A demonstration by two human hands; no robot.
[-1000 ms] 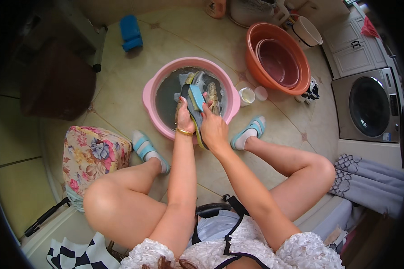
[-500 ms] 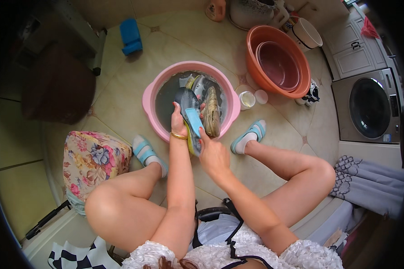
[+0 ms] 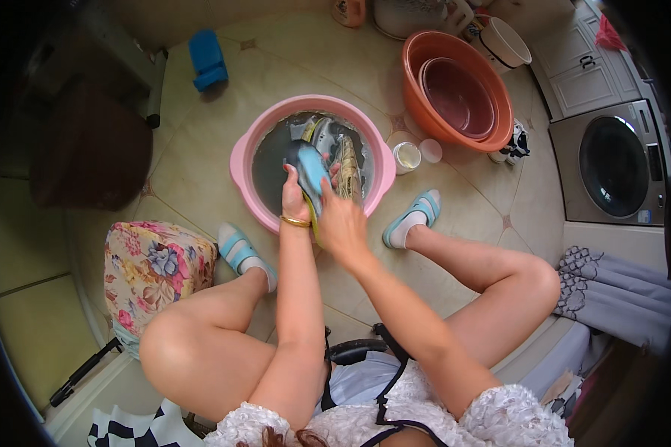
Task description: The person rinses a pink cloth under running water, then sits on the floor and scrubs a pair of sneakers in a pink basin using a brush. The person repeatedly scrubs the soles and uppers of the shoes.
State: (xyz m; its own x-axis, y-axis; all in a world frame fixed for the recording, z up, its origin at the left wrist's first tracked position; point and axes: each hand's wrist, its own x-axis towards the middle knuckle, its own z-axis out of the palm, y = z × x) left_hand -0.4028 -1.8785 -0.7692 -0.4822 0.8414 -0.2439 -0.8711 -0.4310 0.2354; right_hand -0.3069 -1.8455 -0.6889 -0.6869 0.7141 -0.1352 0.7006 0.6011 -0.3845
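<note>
Over the pink basin (image 3: pixel 240 175), my left hand (image 3: pixel 296 203) grips a dark shoe (image 3: pixel 295 152) with a yellow-green edge, its fingers wrapped around the side. My right hand (image 3: pixel 341 227) is closed on a light blue brush (image 3: pixel 313 170), which lies against the shoe's upward-facing surface, blurred by motion. Whether that surface is the sole I cannot tell. Grey, cloudy water fills the basin below. Beside the held shoe, a beige-brown shoe (image 3: pixel 348 165) leans in the water, and a silvery grey shoe (image 3: pixel 324 134) is partly hidden behind it.
An open white tub (image 3: pixel 406 158) stands right of the basin beside its lid (image 3: pixel 431 150). Farther right are nested orange-red basins (image 3: pixel 414 82), dark-and-white shoes (image 3: pixel 516 143) and a washing machine (image 3: pixel 566 175). A blue plastic object (image 3: pixel 206 59) lies far left; a floral-covered seat (image 3: pixel 153 261) stands nearer.
My right hand has pushed the blue brush forward along the shoe, away from me. My left hand keeps its hold. The whole view has shifted slightly.
</note>
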